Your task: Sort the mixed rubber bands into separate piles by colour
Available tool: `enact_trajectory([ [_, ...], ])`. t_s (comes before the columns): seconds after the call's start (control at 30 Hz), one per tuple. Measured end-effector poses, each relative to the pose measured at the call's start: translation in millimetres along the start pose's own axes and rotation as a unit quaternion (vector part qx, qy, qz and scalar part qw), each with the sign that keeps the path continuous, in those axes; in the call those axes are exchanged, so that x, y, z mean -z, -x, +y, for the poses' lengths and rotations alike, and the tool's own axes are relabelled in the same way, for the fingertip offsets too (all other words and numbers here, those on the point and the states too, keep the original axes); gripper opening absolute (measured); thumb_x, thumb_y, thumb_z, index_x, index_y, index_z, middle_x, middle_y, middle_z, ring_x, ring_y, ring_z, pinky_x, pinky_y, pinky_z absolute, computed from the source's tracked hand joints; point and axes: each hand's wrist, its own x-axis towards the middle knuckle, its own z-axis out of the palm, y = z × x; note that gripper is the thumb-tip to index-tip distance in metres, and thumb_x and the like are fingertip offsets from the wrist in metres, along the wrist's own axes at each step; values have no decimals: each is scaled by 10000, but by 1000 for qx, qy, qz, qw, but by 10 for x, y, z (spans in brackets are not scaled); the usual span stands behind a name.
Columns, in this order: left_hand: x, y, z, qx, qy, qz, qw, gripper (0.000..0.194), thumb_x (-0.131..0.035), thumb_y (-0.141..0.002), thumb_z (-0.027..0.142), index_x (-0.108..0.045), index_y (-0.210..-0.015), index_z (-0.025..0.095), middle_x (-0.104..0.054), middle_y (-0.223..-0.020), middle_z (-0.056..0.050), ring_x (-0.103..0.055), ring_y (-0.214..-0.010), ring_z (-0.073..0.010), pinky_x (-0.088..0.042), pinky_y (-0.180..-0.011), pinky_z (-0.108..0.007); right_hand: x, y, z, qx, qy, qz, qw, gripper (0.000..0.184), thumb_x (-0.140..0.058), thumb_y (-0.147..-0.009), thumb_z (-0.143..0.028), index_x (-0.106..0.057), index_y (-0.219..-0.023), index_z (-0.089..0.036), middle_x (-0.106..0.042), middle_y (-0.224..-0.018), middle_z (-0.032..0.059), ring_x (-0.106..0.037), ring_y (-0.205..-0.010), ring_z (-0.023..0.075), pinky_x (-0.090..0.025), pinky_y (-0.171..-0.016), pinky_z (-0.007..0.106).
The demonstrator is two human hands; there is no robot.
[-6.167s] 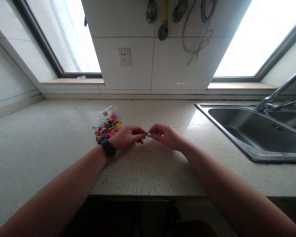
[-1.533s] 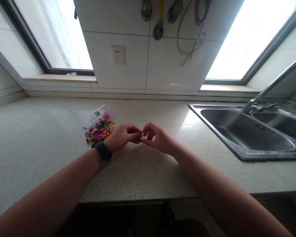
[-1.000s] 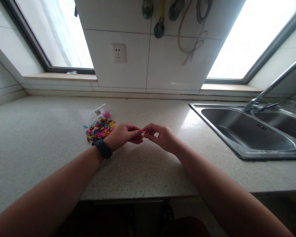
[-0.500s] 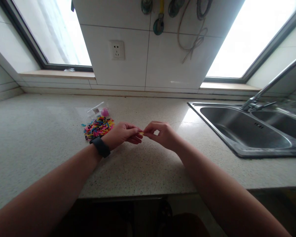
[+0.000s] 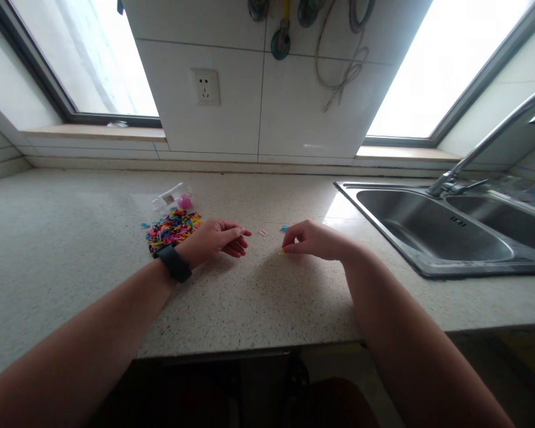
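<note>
My right hand (image 5: 311,239) pinches a small yellow rubber band (image 5: 281,252) between thumb and fingertips, low over the countertop. Just behind those fingers lies a blue rubber band (image 5: 285,229), partly covered by the hand. A pale pink rubber band (image 5: 263,232) rests on the counter between my two hands. My left hand (image 5: 225,237) hovers near the pile, thumb along the index finger and the other fingers loosely bent apart; nothing shows in it. Beside its wrist is a heap of multicoloured rubber bands (image 5: 172,229).
Behind the heap lies a clear plastic bag (image 5: 167,197) with a round pink item (image 5: 184,201). A steel sink (image 5: 428,274) with a faucet (image 5: 448,181) is set into the speckled countertop (image 5: 232,315) at right. A wall socket (image 5: 205,87) is above.
My hands have come apart. The right one moved right and toward the counter with the yellow rubber band. The pink and blue bands now show. The view shifted slightly.
</note>
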Motion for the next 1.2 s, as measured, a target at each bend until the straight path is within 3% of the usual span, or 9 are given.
enact_trajectory([
  [0.17, 6, 8, 4, 3, -16, -8, 1000, 294, -653, -902, 356, -722, -1043, 107, -754, -808, -83, -741, -713, -180, -602, -690, -308, 9, 17, -9, -31, 22, -20, 999, 102, -722, -799, -281, -779, -853, -216, -730, -747, 27, -571, -603, 137, -399, -556, 267],
  [0.63, 40, 5, 22, -12, -47, 10, 999, 257, -585, -937, 297, -710, -1043, 100, -733, -780, -69, -730, -681, -168, -595, -675, -300, -24, -22, 10, -38, 24, 24, 999, 124, -674, -834, -273, -765, -864, -194, -734, -766, 33, -594, -638, 143, -415, -583, 268],
  [0.83, 193, 21, 33, -99, -78, 75, 989, 267, -555, -952, 306, -700, -1033, 97, -707, -762, -68, -690, -646, -149, -560, -589, -257, -16, -43, 17, -24, 11, 103, 994, 199, -638, -884, -366, -734, -868, -192, -675, -725, 20, -544, -628, 133, -396, -586, 272],
  [0.93, 378, 100, 77, -159, -148, 161, 963, 304, -530, -967, 346, -705, -1034, 105, -702, -780, -74, -673, -654, -142, -534, -571, -240, -25, -59, 28, -9, -4, 133, 991, 246, -614, -903, -412, -718, -865, -192, -624, -691, 5, -505, -619, 129, -377, -578, 275],
  [1.07, 699, 244, 129, -211, -317, 278, 882, 349, -508, -977, 403, -732, -1071, 151, -741, -866, -73, -682, -769, -155, -538, -715, -268, -37, -64, 14, 4, -11, 137, 991, 269, -597, -911, -427, -710, -856, -189, -590, -672, -2, -475, -610, 126, -359, -568, 276],
  [1.2, 943, 312, 129, -201, -448, 311, 814, 304, -554, -945, 399, -747, -1040, 184, -764, -962, -73, -678, -830, -189, -521, -833, -331, -39, -61, -6, 6, -9, 132, 991, 274, -599, -910, -425, -711, -853, -182, -579, -660, 0, -448, -590, 119, -345, -556, 275],
])
